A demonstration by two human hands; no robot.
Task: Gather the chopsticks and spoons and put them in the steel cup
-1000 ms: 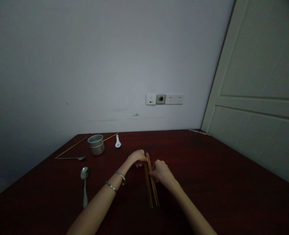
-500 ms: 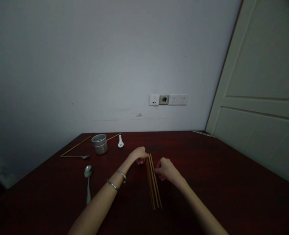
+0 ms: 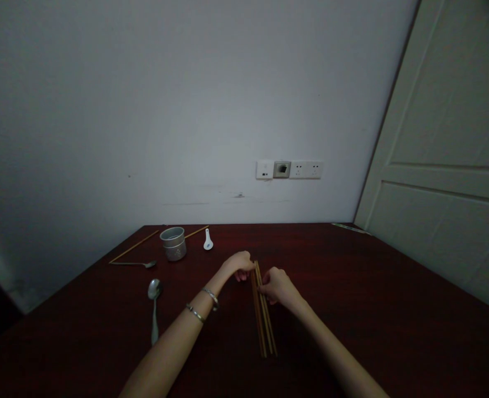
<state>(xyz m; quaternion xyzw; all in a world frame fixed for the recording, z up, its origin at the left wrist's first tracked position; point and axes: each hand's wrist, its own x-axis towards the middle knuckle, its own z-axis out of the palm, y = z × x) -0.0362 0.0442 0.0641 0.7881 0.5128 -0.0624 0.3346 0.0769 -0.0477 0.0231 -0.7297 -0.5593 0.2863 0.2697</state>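
Several wooden chopsticks (image 3: 263, 323) lie side by side on the dark red table, their near ends slightly fanned. My left hand (image 3: 241, 265), with two bracelets on its wrist, is closed at their far ends; its fingertips touch the left side of the row and are partly hidden. From the right, my right hand (image 3: 275, 284) pinches at the chopsticks a little nearer to me, thumb and forefinger on the row's right side. To the left of my left forearm lies a metal spoon (image 3: 154, 309), its bowl pointing away.
A metal cup (image 3: 173, 244) stands at the back left, beside a white soup spoon (image 3: 208, 240). A fork (image 3: 138, 264) and a single chopstick (image 3: 134, 246) lie near the left edge; another chopstick (image 3: 196, 231) pokes out behind the cup. A wall with sockets (image 3: 306, 169) borders the table (image 3: 352, 309).
My right hand has come slightly left, closer onto the chopsticks, and the row looks tighter. My left hand stays at the far ends. The whole view has shifted slightly.
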